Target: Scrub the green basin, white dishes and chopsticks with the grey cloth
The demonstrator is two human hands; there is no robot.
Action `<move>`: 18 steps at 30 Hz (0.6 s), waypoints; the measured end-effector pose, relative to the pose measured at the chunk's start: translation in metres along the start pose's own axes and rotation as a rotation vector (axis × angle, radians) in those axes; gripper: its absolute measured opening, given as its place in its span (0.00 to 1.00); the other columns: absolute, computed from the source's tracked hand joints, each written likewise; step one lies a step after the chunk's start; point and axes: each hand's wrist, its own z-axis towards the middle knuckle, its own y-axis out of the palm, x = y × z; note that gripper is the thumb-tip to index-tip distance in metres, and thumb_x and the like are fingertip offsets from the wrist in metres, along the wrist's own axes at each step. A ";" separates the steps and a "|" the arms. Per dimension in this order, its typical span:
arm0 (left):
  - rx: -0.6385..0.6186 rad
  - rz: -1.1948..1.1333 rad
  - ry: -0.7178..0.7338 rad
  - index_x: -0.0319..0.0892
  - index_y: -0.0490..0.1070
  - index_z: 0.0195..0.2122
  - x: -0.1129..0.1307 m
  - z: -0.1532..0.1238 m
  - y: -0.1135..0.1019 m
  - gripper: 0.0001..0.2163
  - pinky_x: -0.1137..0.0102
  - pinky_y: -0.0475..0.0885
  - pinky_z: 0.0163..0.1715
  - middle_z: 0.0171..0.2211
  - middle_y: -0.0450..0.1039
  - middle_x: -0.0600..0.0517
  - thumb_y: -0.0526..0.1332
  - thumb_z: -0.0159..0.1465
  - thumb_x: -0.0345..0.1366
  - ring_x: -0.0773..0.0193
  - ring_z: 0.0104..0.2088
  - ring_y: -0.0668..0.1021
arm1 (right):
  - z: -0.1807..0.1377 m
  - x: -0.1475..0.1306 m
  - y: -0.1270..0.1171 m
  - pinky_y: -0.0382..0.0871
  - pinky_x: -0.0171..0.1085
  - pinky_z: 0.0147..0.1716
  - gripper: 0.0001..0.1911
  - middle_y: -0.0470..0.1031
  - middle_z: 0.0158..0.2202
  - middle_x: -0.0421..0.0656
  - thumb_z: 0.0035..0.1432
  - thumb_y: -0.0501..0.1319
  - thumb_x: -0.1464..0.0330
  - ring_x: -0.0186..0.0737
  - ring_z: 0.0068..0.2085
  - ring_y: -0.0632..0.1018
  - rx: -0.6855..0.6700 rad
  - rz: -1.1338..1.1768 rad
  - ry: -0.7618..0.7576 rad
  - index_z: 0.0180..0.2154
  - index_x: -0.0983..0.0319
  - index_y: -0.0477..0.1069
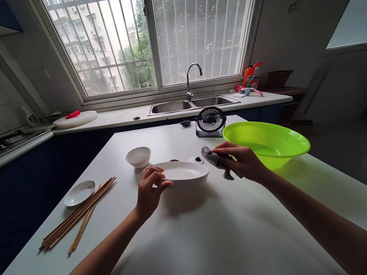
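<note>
My left hand [151,189] is closed on the near left rim of a white oval dish [185,171], which is held up a little over the white table, its shadow below. In my right hand [240,158] a grey cloth [210,155] is bunched between the fingers, to the right of the dish and apart from it. Behind the dish, a small white-and-dark object [196,160] shows in part; I cannot tell what it is. A white bowl [138,157] stands behind my left hand.
A green basin [267,140] stands at the right, beside a small black fan [210,120]. Several wooden chopsticks [77,215] lie at the left near a small white plate [80,194]. Beyond the table are a double sink [195,103] and a round white board [75,120] on the counter.
</note>
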 end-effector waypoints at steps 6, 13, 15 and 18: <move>0.048 0.005 -0.088 0.44 0.73 0.25 0.014 0.018 0.013 0.18 0.61 0.72 0.42 0.30 0.72 0.51 0.62 0.65 0.52 0.57 0.38 0.77 | 0.000 0.000 -0.001 0.81 0.46 0.40 0.19 0.79 0.40 0.47 0.61 0.64 0.50 0.47 0.39 0.80 0.042 -0.022 0.016 0.43 0.55 0.83; 0.102 -0.069 -0.264 0.44 0.72 0.25 0.031 0.036 0.015 0.17 0.63 0.71 0.41 0.30 0.71 0.51 0.62 0.64 0.51 0.58 0.39 0.75 | 0.001 0.000 -0.002 0.81 0.47 0.40 0.18 0.78 0.40 0.47 0.59 0.65 0.50 0.47 0.40 0.80 0.105 -0.014 0.035 0.42 0.55 0.83; 0.102 -0.089 -0.325 0.43 0.72 0.25 0.035 0.039 0.014 0.17 0.65 0.70 0.40 0.31 0.71 0.51 0.63 0.64 0.51 0.59 0.38 0.74 | 0.001 0.000 -0.002 0.81 0.47 0.40 0.18 0.78 0.40 0.47 0.59 0.65 0.51 0.48 0.40 0.80 0.116 -0.015 0.038 0.42 0.55 0.83; 0.091 -0.109 -0.391 0.43 0.74 0.25 0.041 0.044 0.010 0.18 0.67 0.67 0.36 0.30 0.69 0.52 0.63 0.63 0.52 0.61 0.35 0.71 | 0.002 -0.002 -0.002 0.81 0.46 0.39 0.18 0.78 0.40 0.47 0.59 0.65 0.51 0.47 0.39 0.80 0.130 -0.016 0.038 0.42 0.55 0.83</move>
